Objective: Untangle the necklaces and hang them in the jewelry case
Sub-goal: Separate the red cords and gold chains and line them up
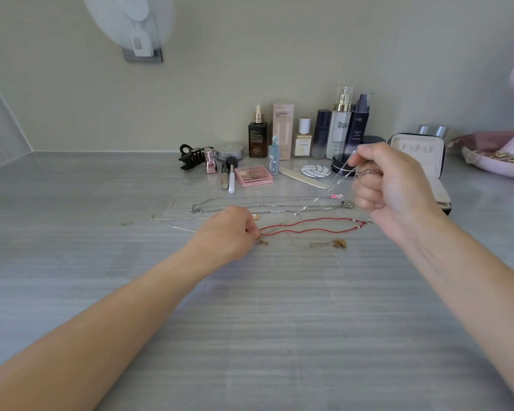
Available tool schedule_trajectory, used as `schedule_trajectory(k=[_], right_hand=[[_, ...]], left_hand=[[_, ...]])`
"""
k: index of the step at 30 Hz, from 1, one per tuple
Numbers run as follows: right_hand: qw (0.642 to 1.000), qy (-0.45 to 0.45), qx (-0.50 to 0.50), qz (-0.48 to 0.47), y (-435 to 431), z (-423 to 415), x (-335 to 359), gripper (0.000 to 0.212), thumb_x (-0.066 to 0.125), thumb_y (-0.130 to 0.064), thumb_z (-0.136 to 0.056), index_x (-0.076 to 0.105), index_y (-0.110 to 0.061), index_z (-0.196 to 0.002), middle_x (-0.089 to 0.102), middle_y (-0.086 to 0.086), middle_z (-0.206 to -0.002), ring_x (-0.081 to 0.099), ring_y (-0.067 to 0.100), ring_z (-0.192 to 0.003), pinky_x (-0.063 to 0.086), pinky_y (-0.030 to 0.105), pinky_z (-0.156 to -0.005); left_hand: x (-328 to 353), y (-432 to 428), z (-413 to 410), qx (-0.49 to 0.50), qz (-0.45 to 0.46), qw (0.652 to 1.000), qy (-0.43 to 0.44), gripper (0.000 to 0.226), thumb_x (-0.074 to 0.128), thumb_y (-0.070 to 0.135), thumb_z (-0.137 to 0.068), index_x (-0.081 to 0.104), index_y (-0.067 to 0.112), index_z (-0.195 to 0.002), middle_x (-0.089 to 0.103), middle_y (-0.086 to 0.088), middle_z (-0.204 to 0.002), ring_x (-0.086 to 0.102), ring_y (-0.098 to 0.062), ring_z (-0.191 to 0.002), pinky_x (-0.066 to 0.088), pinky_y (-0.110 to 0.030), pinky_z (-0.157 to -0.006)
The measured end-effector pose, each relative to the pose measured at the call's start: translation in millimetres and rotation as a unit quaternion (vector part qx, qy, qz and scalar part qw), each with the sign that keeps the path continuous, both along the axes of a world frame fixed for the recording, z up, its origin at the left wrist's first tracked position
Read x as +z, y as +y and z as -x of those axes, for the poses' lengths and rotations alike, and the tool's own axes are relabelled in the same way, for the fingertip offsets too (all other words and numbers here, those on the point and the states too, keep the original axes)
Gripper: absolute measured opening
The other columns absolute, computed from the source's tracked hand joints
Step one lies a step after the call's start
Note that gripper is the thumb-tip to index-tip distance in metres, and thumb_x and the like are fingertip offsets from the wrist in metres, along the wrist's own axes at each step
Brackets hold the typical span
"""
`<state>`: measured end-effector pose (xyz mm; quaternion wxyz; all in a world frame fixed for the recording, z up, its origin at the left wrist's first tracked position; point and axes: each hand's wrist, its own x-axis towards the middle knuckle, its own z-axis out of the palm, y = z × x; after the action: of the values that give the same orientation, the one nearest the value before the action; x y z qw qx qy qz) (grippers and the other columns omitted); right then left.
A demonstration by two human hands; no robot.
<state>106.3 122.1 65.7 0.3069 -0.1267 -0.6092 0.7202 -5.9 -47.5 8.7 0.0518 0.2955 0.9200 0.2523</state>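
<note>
Two hands: left hand (230,229) pinches red cord necklace (309,226); right hand (389,179) pinches silver chain (324,194); jewelry case (419,152) open.

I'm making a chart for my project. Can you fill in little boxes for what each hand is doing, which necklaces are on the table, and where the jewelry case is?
left hand: down on the table, pinching one end of the red cord necklace
right hand: raised, holding up a thin silver chain
on the table: long silver chains, a fine chain, the red cord
jewelry case: open, far right, behind the right hand
hung in case: cannot tell
</note>
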Motion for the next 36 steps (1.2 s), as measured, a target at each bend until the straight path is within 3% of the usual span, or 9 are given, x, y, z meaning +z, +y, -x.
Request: schedule_trajectory(k=[11,13,16,21,24,28,30,33,36], right_hand=[[0.991,-0.040,0.114,-0.059,5,-1,-1,0.034,0.048,-0.021,-0.090,0.067,-0.019,-0.061,0.020,-0.010,-0.032,0.013,0.005,-0.030,0.006,0.019,-0.043],[0.975,-0.092,0.148,-0.136,2,-2,-4,0.032,0.052,-0.022,-0.089,0.069,-0.018,-0.063,0.020,-0.012,-0.034,0.013,0.006,-0.031,0.007,0.019,-0.043],[0.952,-0.137,0.177,-0.210,-7,-5,-4,0.025,0.054,-0.022,-0.087,0.069,-0.014,-0.068,0.019,-0.011,-0.035,0.014,0.007,-0.034,0.011,0.016,-0.041],[0.935,-0.154,0.194,-0.254,-16,-7,-2,0.021,0.054,-0.017,-0.088,0.067,-0.013,-0.073,0.020,-0.010,-0.037,0.014,0.007,-0.036,0.013,0.016,-0.039],[0.935,-0.159,0.194,-0.250,-16,-8,-1,0.015,0.051,-0.013,-0.090,0.065,-0.012,-0.082,0.022,-0.012,-0.037,0.015,0.006,-0.036,0.013,0.015,-0.038],[0.941,-0.160,0.182,-0.237,-13,-7,-2,0.011,0.050,-0.013,-0.091,0.061,-0.015,-0.089,0.030,-0.012,-0.041,0.020,0.005,-0.037,0.015,0.018,-0.040],[0.941,-0.153,0.181,-0.243,-13,-7,-3,0.012,0.051,-0.016,-0.091,0.063,-0.015,-0.087,0.036,-0.011,-0.042,0.024,0.005,-0.037,0.017,0.020,-0.043],[0.934,-0.144,0.182,-0.270,-14,-6,-4,0.016,0.053,-0.019,-0.090,0.067,-0.015,-0.083,0.043,-0.009,-0.048,0.031,0.005,-0.040,0.021,0.020,-0.045],[0.932,-0.135,0.186,-0.280,-17,-6,-4,0.014,0.055,-0.017,-0.088,0.068,-0.014,-0.083,0.046,-0.007,-0.052,0.037,0.004,-0.041,0.028,0.015,-0.044]], left_hand=[[3,-4,-1,-0.016,0.029,0.997,0.075,0.020,0.057,0.024,-0.083,0.058,0.021,-0.103,0.060,0.003,-0.107,0.054,-0.019,-0.098,0.045,-0.031,-0.085],[9,0,-10,-0.078,-0.071,0.994,0.000,0.035,0.067,0.031,-0.080,0.056,0.024,-0.112,0.056,0.008,-0.104,0.051,-0.009,-0.091,0.041,-0.021,-0.077],[22,4,-30,-0.166,-0.235,0.937,-0.200,0.039,0.068,0.025,-0.079,0.056,0.021,-0.116,0.062,0.008,-0.108,0.057,-0.004,-0.100,0.048,-0.013,-0.081],[27,5,-37,-0.174,-0.323,0.899,-0.241,0.004,0.061,0.019,-0.083,0.064,0.017,-0.084,0.071,0.007,-0.078,0.065,0.001,-0.076,0.046,-0.008,-0.070],[24,6,-34,-0.164,-0.325,0.899,-0.243,0.011,0.059,0.019,-0.085,0.062,0.018,-0.075,0.065,0.009,-0.057,0.059,-0.004,-0.063,0.045,-0.024,-0.075],[26,6,-29,-0.106,-0.347,0.891,-0.273,0.025,0.056,0.019,-0.087,0.059,0.014,-0.063,0.052,0.006,-0.046,0.048,-0.011,-0.050,0.045,-0.016,-0.054],[28,5,-28,-0.065,-0.314,0.910,-0.261,0.026,0.055,0.026,-0.087,0.060,0.014,-0.064,0.058,0.005,-0.057,0.053,-0.013,-0.057,0.046,-0.018,-0.058],[22,5,-29,-0.096,-0.210,0.958,-0.167,0.017,0.061,0.029,-0.083,0.061,0.025,-0.100,0.061,0.011,-0.101,0.059,-0.008,-0.089,0.047,-0.022,-0.074],[15,9,-36,-0.166,-0.217,0.948,-0.164,0.031,0.066,0.028,-0.081,0.054,0.028,-0.109,0.056,0.011,-0.116,0.055,-0.007,-0.104,0.046,-0.026,-0.089]])
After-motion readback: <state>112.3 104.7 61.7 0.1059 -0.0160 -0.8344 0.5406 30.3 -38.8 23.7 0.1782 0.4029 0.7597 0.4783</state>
